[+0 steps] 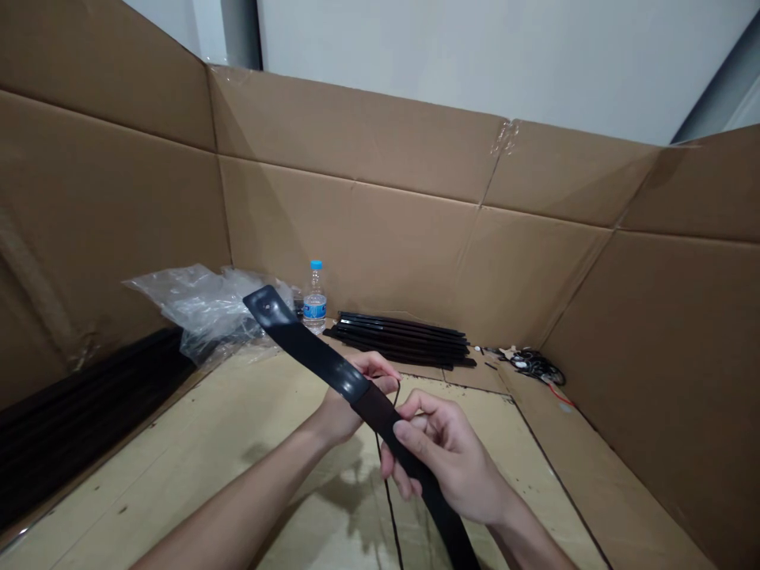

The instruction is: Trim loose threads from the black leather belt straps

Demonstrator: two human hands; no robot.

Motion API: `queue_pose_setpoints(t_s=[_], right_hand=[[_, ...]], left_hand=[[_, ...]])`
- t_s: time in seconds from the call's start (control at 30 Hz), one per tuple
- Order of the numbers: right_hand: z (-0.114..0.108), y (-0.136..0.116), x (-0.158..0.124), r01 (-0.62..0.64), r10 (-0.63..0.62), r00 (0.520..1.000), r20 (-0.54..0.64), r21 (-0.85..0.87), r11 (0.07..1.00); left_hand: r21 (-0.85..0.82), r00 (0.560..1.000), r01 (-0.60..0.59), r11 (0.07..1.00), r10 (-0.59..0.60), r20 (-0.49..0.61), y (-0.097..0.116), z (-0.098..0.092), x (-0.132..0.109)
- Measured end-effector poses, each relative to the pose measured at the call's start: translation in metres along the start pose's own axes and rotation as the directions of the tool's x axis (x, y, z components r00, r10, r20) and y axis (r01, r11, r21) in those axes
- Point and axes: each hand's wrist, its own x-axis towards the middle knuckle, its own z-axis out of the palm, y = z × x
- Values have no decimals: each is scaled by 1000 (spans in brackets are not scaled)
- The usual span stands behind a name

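Left hand (344,412) curled closed around the black flat strap (312,348), held up over the pale board surface (160,467); right hand (442,455) pinching its dark fabric band (374,412) shut between thumb and fingers; thin black cord (387,483) hangs below. Even tension between both hands best for holding strap flat, untwisted

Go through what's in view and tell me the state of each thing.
Black strap: flat, held up at a slant.
Left hand: gripping it from beneath.
Right hand: pinching it lower down.
Plastic water bottle: upright, blue cap on.
Stack of black strips: piled flat.
Clear plastic bag: crumpled.
Thin black cord: hanging slack.
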Motion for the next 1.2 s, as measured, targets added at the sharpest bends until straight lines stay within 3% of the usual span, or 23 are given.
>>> queue_pose_setpoints(t_s=[0.2,0.57,0.93,1.2], right_hand=[[-3,-9,-2,68,-66,994,-84,14,998],[-10,-4,7,159,-162,933,-321,-37,987],[-14,-2,11,156,-152,914,-376,-21,988],[-17,-3,9,149,-153,926,-346,-39,988]], left_hand=[[-93,994,77,993,-83,-69,4,6,0],[-26,990,142,990,-142,-4,-3,5,2],[-96,982,185,978,-180,56,-1,4,3],[-78,987,158,984,-159,-8,0,9,1]])
